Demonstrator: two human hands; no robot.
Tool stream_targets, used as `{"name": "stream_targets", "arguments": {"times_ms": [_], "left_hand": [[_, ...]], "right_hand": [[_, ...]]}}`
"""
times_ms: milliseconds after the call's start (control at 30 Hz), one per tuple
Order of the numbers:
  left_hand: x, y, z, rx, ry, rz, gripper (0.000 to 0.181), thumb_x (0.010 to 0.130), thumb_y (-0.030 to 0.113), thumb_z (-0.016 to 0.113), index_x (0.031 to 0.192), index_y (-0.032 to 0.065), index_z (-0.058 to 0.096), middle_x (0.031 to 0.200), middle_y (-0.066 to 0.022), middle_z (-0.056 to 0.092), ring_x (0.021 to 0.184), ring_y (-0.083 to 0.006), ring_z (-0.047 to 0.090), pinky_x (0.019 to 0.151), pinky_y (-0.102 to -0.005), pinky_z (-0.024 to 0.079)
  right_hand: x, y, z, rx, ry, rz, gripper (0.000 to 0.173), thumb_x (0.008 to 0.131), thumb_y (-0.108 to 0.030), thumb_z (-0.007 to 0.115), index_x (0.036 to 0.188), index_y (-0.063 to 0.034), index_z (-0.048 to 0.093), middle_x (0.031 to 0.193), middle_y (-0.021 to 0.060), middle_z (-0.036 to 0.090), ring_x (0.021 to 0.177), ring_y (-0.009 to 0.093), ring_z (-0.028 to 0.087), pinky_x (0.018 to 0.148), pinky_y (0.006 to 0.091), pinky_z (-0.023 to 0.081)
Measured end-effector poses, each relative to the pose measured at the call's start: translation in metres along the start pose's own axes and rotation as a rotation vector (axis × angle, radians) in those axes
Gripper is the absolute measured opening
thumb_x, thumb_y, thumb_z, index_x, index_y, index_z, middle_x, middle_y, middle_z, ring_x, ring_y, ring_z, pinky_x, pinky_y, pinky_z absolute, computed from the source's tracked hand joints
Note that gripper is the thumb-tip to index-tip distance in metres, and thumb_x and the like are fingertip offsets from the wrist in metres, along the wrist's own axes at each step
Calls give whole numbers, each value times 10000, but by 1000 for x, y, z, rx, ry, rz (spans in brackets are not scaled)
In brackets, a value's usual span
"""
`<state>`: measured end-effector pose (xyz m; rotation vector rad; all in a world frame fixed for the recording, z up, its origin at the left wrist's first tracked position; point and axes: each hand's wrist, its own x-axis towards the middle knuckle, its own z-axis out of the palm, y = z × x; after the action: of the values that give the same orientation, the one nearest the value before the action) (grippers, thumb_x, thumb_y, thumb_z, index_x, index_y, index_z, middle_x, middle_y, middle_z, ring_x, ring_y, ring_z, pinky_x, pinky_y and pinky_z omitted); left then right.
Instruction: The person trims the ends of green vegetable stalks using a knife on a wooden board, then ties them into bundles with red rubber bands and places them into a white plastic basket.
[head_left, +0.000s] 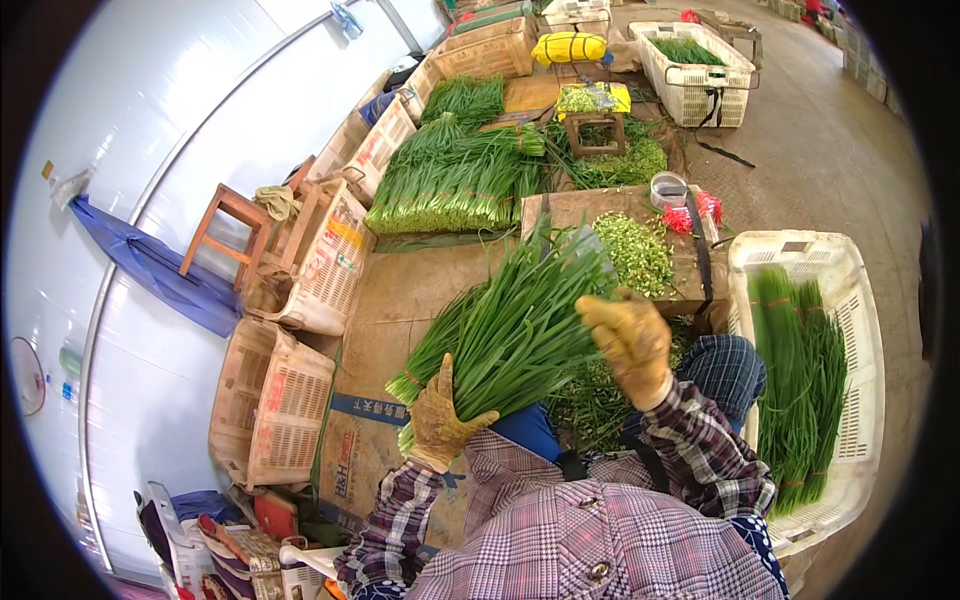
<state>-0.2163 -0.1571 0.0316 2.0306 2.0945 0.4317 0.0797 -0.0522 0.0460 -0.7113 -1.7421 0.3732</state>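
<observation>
My left hand (439, 424), in a stained yellow glove, grips a thick loose bunch of garlic chives (517, 330) near its lower end. Its long green leaves fan up and to the right above my lap. Partly behind it, a chive bunch with a red band (411, 379) lies on the flattened cardboard (420, 300). My right hand (630, 345), gloved alike, is raised beside the leaf tips with its fingers bent. Blur hides whether anything is between them. Below it, loose chive scraps (592, 405) lie between my knees.
A white plastic crate (862, 420) with banded chives stands at my right. Ahead, a low wooden bench (562, 202) bears chive trimmings (634, 255), red bands (679, 219) and a clear tub (667, 187). Stacked chive bunches (457, 176) lie beyond. Crates (296, 405) line the left wall.
</observation>
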Motion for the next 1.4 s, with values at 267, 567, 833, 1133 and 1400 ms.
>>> {"name": "stream_targets", "arguments": {"times_ms": [267, 567, 833, 1133, 1400], "left_hand": [[-19, -10, 18, 145, 132, -41, 1208, 622, 634, 778, 1489, -15, 244, 1167, -233, 545, 1020, -369, 564, 867, -458, 476], [-22, 5, 19, 198, 156, -35, 1191, 639, 578, 803, 1502, 7, 214, 1148, -234, 541, 1009, -383, 562, 853, -465, 474], [-21, 10, 15, 201, 102, -61, 1193, 644, 577, 794, 1500, -12, 209, 1214, -239, 511, 1066, -392, 537, 906, -485, 446], [-20, 2, 20, 85, 118, -25, 1184, 655, 518, 812, 1504, -16, 183, 1288, -262, 475, 1133, -420, 510, 955, -477, 440], [-20, 1, 21, 41, 127, -33, 1184, 649, 463, 838, 1494, -42, 179, 1337, -288, 437, 1191, -431, 485, 996, -461, 433]], "right_hand": [[-45, 31, 46, -246, -599, 120, 425, 867, -311, 654, 1238, -114, 591, 1022, 105, 675, 1009, 274, 620, 1047, 456, 367], [8, 12, 32, 16, -120, 181, 224, 840, -158, 686, 1057, -101, 686, 839, 79, 663, 754, 265, 609, 756, 392, 462], [13, 38, 72, -550, -461, -123, 254, 823, -263, 680, 1027, -113, 653, 936, 76, 645, 941, 291, 592, 891, 421, 469], [12, 38, 77, 84, -247, 131, 72, 774, -70, 701, 842, -94, 701, 758, 68, 638, 803, 275, 604, 796, 405, 474], [12, 32, 44, 615, 254, 627, 83, 919, -33, 575, 932, 13, 644, 908, 72, 677, 819, 160, 626, 791, 278, 503]]}}
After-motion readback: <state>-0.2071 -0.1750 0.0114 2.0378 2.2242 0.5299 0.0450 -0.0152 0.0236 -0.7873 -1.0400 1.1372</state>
